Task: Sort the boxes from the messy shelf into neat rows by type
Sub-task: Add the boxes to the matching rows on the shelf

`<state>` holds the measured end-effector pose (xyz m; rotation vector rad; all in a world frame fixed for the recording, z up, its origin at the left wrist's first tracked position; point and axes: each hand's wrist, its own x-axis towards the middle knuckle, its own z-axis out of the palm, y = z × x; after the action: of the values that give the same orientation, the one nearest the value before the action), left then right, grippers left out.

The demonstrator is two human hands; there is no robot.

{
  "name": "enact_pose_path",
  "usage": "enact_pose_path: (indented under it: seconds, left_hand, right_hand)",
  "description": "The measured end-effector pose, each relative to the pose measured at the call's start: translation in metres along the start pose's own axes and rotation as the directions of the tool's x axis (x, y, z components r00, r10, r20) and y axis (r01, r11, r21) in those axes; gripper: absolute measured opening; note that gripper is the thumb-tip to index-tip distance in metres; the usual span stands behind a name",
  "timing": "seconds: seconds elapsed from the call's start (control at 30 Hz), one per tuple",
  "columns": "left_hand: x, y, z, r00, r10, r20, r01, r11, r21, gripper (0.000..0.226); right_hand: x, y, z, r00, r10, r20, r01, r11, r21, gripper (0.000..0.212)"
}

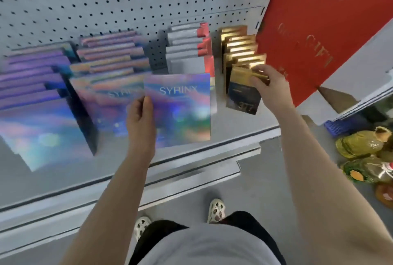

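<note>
My left hand [139, 113] pinches the near edge of a holographic SYRINX box [180, 109], held just above the shelf [234, 130] and not yet in a row. My right hand [269, 86] curls round the front gold-topped box [244, 92] of its row. Most sorting looks done, I judge: purple boxes [32, 77] at far left, a pinkish holographic row [110, 60] beside them, grey-and-red boxes [187, 47] and the gold row [240, 45] farther back (all blurred). The held box probably belongs with the pinkish row.
</note>
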<state>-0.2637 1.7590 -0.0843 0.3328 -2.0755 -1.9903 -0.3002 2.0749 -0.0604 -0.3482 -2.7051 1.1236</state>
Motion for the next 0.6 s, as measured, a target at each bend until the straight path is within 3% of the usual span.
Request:
enact_pose_path:
  seconds: [0.1, 0.17, 0.4, 0.6]
  left_hand:
    - [-0.016, -0.003, 0.008, 0.994, -0.060, -0.092, 0.057, 0.998, -0.035, 0.026]
    - [-0.023, -0.005, 0.011, 0.985, -0.104, -0.135, 0.098, 0.994, -0.054, 0.028]
    - [-0.031, -0.001, 0.019, 0.965, -0.162, -0.207, 0.148, 0.986, -0.081, 0.021]
    - [-0.034, -0.003, 0.020, 0.963, -0.145, -0.225, 0.132, 0.989, -0.069, 0.023]
  right_hand:
    - [0.023, 0.007, -0.001, 0.975, -0.103, 0.197, 0.143, 0.969, -0.201, 0.042]
    - [0.030, 0.011, 0.001, 0.954, -0.174, 0.244, 0.245, 0.923, -0.298, 0.053]
    - [0.031, 0.008, 0.011, 0.955, -0.278, 0.106, 0.298, 0.898, -0.323, 0.061]
    - [0.030, -0.008, 0.006, 0.949, -0.293, 0.116, 0.312, 0.821, -0.479, 0.053]
